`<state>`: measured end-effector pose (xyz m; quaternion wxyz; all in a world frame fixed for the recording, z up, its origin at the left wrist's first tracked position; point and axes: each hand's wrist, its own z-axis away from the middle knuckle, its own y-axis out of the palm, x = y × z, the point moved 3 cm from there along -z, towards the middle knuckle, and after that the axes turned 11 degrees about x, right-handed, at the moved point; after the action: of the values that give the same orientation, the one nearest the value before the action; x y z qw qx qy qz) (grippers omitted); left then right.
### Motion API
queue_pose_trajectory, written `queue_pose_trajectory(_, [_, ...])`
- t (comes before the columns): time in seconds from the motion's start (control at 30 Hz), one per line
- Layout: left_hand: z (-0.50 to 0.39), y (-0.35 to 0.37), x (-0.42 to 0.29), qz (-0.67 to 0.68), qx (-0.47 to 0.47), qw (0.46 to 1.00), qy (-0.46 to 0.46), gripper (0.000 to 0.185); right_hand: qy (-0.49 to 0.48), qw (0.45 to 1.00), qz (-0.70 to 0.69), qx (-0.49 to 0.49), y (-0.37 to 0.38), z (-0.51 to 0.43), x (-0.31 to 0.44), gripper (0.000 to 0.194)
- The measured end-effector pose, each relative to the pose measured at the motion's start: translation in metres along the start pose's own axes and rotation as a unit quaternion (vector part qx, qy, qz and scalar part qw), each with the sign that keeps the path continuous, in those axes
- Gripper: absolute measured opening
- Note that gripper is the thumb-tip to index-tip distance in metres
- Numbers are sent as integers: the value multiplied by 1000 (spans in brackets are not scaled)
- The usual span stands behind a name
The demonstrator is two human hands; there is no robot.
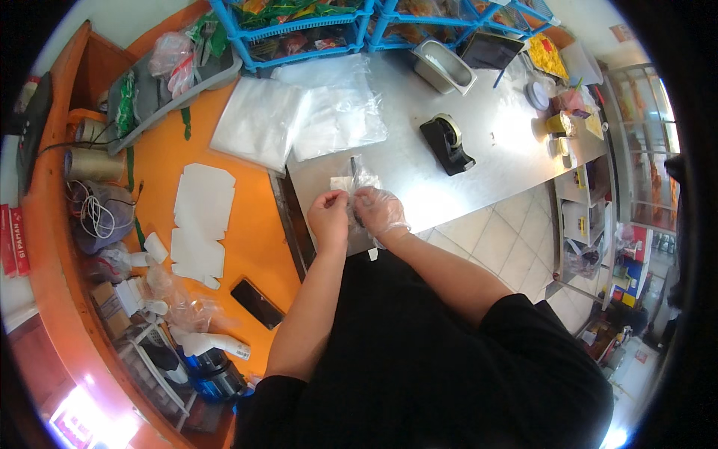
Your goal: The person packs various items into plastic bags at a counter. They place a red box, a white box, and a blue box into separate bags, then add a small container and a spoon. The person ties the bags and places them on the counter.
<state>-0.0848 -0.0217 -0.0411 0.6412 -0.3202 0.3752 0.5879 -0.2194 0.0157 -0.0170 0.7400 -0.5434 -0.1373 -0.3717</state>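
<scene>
My left hand (330,219), bare, pinches thumb and fingertips together at the edge of a small clear plastic bag (357,168). On the other side my right hand (384,209), in a loose clear plastic glove, curls its fingers onto the same plastic. Something dark and narrow shows through the bag between my hands; what it is I cannot tell. A pale piece of paper or label (340,183) lies just beyond my left fingertips. Both hands are over the near end of the steel tabletop (404,168).
Stacks of clear plastic bags (261,120) lie ahead. A black tape dispenser (446,145) and a metal pan (444,66) stand at right, below blue plastic racks (303,27). On the orange table (255,224) at left are a flattened white carton (202,224) and a smartphone (257,303).
</scene>
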Motion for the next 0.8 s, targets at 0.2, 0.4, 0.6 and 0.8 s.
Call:
queue_pose_trajectory(0.2, [14, 4, -3, -146, -33, 985, 87, 14, 56, 998, -43, -6, 0, 1, 0, 32])
queue_pose_trajectory(0.4, [9, 1, -2, -168, -31, 979, 108, 14, -10, 999, -34, 5, -5, 2, 4, 30])
queue_pose_trajectory(0.6, [8, -3, -7, -179, 3, 979, 101, 15, -27, 999, -26, 10, -6, -1, 4, 29])
queue_pose_trajectory(0.8, [7, -4, -8, -185, 11, 978, 100, 15, -8, 999, -40, 8, -4, -3, 3, 28])
